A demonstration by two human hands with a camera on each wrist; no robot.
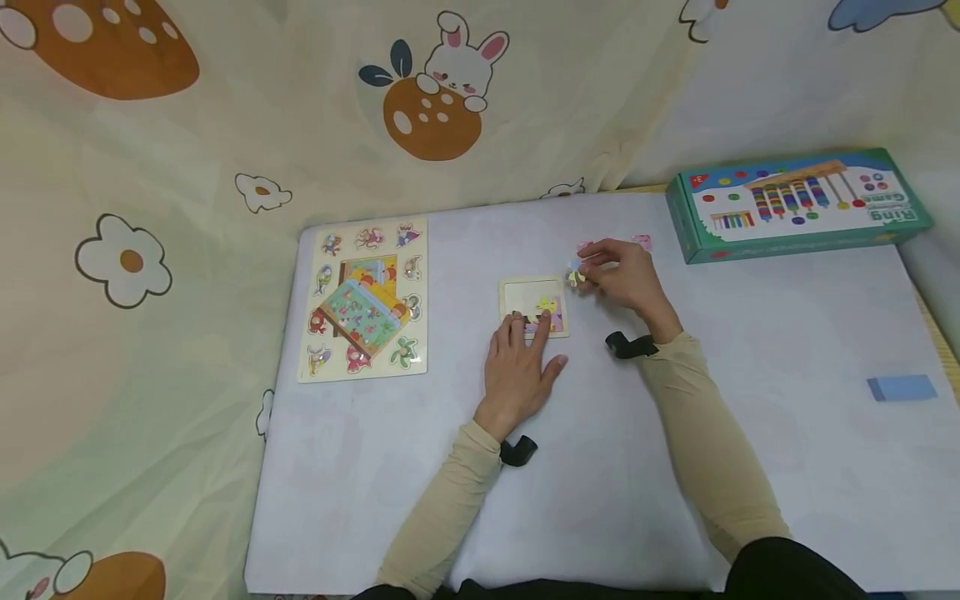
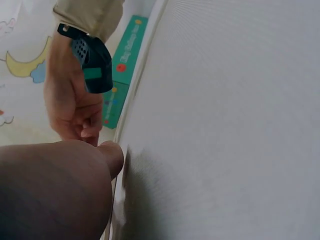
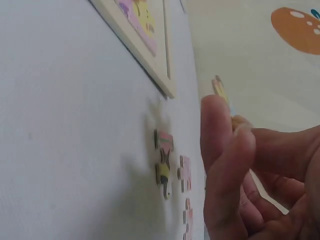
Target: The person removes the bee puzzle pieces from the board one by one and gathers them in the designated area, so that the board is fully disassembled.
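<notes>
A small square wooden puzzle tray (image 1: 503, 293) lies on the table, with a few pieces showing yellow and purple artwork (image 1: 551, 308) fitted along its near side. My left hand (image 1: 517, 379) rests at the tray's near edge, fingers extended over the pieces. Just off the tray's right side, my right hand (image 1: 624, 275) pinches a small jigsaw piece (image 3: 220, 89) between thumb and fingertips, raised above the table in the right wrist view. Below it lie a loose piece with a bee-like figure (image 3: 164, 157) and pink pieces (image 3: 185, 172).
On the left lies a larger wooden board (image 1: 307, 367) with animal figures, a colourful picture card (image 1: 363, 321) on top of it. A green toy box (image 1: 795, 208) stands at the back right. A blue block (image 1: 902, 388) sits near the right edge. Printed cloth (image 1: 300, 108) hangs behind.
</notes>
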